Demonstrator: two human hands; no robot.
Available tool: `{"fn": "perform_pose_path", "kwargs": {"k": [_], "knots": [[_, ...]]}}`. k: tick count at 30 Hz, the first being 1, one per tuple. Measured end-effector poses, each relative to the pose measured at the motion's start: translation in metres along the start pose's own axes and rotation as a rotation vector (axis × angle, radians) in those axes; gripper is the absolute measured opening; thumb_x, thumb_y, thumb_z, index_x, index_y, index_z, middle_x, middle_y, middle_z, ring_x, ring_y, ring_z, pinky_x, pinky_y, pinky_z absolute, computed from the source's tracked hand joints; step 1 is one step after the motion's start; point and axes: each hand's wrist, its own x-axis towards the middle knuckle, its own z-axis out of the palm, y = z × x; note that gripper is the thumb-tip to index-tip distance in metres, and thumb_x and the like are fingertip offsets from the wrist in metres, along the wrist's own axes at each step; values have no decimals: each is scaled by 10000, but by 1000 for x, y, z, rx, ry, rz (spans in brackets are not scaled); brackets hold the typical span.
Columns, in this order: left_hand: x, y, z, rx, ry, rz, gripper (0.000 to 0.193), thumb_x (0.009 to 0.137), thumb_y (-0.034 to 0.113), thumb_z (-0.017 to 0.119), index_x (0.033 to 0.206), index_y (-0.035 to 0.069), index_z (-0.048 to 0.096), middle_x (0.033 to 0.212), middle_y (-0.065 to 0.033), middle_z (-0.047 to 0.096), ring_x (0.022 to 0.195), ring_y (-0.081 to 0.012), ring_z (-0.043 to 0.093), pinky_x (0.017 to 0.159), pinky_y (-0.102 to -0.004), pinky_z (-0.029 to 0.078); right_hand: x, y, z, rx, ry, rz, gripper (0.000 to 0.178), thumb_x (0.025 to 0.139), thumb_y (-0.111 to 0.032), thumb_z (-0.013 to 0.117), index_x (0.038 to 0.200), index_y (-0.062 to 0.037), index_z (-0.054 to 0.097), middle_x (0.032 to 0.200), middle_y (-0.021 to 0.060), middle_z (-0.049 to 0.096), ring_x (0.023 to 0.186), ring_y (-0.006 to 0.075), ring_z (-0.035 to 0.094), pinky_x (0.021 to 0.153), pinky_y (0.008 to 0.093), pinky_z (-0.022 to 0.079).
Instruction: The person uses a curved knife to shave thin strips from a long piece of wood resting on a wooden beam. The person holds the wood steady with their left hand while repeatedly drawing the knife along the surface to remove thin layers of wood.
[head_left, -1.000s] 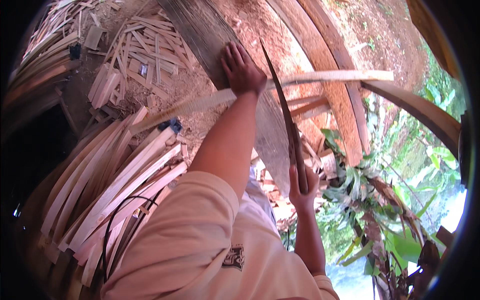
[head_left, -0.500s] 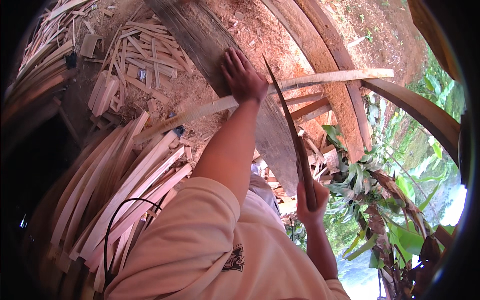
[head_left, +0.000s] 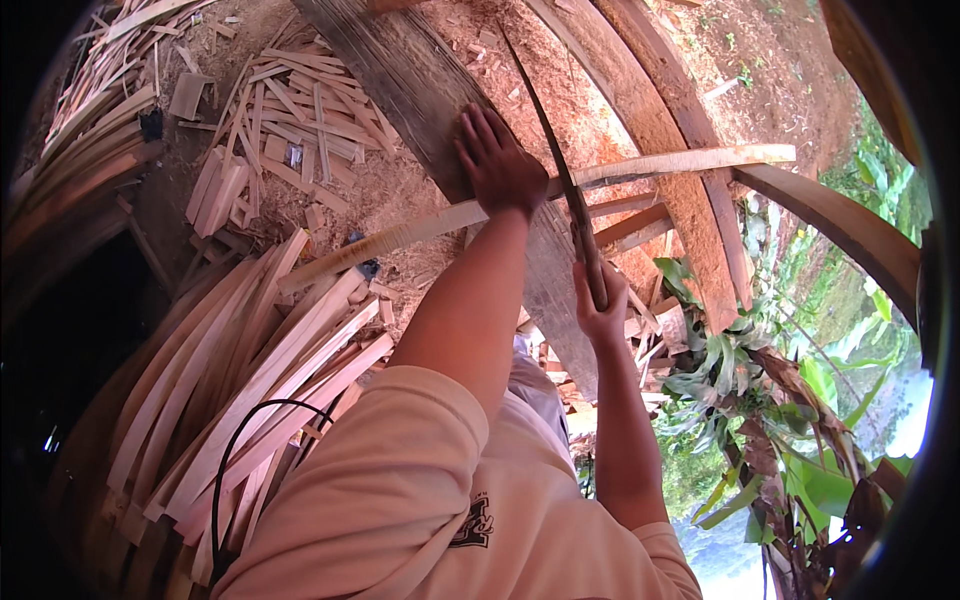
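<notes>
A long pale wooden strip (head_left: 700,160) lies across a dark, weathered plank (head_left: 400,70). My left hand (head_left: 505,170) rests palm down on the strip, its fingers stretched out over the plank. Close to its right, a handsaw (head_left: 541,110) crosses the strip, blade pointing up and away from me. My right hand (head_left: 602,312) is closed around the saw's handle. How deep the blade sits in the strip cannot be made out.
Bundles of cut strips (head_left: 250,380) lie at the lower left, and offcuts (head_left: 310,110) are heaped at the upper left. Thick beams (head_left: 640,110) slant across the right, covered in sawdust. Green plants (head_left: 820,400) grow at the right edge. A black cable (head_left: 225,470) curves near my left sleeve.
My right hand has pushed the handsaw forward and away from me, so its grip is now much nearer the strip. The left hand keeps its place on the strip.
</notes>
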Motion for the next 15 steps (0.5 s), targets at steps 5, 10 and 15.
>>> {"fn": "perform_pose_path", "kwargs": {"k": [5,10,15], "knots": [[3,-2,10,-2,52,-7,814,901,300,544,1616,-55,384,1755,-232,251,1649,-377,200,1341,-551,133,-76,-1,-37,-114,16,2,254,998,-132,701,808,-1,596,603,44,487,536,107,448,514,329,316],[2,-2,2,-42,24,-4,824,909,287,541,1631,-61,350,1762,-239,232,1651,-380,196,1343,-562,128,-176,-100,-96,-249,-54,245,195,979,-112,695,836,2,627,607,64,507,535,133,456,515,342,350],[5,-1,0,-34,6,-1,847,914,297,558,1645,-58,322,1771,-243,202,1654,-381,187,1343,-569,125,-168,-168,-95,-284,-50,228,304,979,-57,661,723,-23,501,570,24,438,490,109,408,487,344,279]]}}
